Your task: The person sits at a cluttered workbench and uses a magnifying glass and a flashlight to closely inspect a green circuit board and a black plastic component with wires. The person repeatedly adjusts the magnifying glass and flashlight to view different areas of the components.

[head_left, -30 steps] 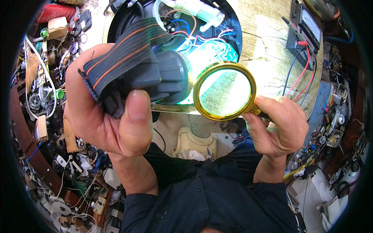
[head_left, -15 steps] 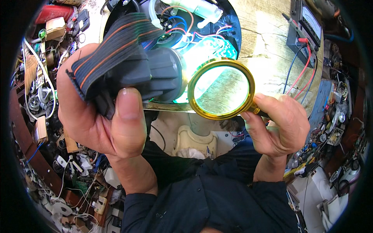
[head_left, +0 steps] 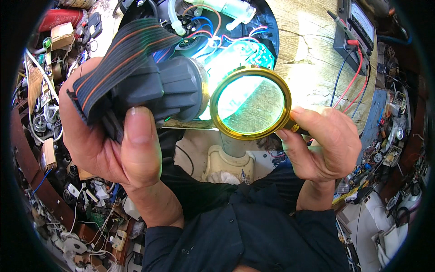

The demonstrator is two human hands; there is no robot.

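My left hand point(head_left: 136, 145) grips a dark grey headlamp point(head_left: 176, 88), its black elastic strap point(head_left: 118, 59) with orange stripes folded over it. Its bright light falls beside the brass-rimmed magnifying glass point(head_left: 249, 69), whose short handle is pinched by my right hand point(head_left: 321, 145). Behind both lies a round black housing point(head_left: 267, 34) with a lit green circuit board point(head_left: 258, 56), coloured wires and a pale cylindrical part point(head_left: 226, 11) with clear tubing. The lens is held over the table’s front edge, close to the headlamp’s front.
A wooden table point(head_left: 308, 41) carries an analog meter point(head_left: 355, 25) with red and black leads at the right. Dense heaps of parts, cables and a red container point(head_left: 59, 18) line the left; more clutter point(head_left: 389, 149) fills the right. Below is a cream plastic object point(head_left: 226, 161).
The headlamp in my left hand and the magnifying glass in my right have both shifted a little to the left. Both grips look the same.
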